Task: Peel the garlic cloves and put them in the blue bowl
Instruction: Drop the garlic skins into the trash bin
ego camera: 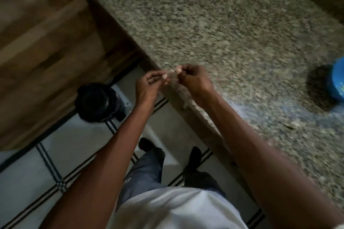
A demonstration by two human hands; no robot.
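Note:
My left hand (149,85) and my right hand (193,80) meet over the front edge of the speckled granite counter (214,24). Between their fingertips they pinch a small pale garlic clove (170,75), which is blurred and mostly hidden by the fingers. The blue bowl (337,80) stands on the counter at the far right edge of the view, only partly in frame, well away from both hands. What it holds cannot be made out.
A black round container (98,102) stands on the tiled floor (37,173) left of my hands, next to a wooden cabinet (42,46). Small pale scraps (186,105) lie near the counter's front edge. My legs and feet are below.

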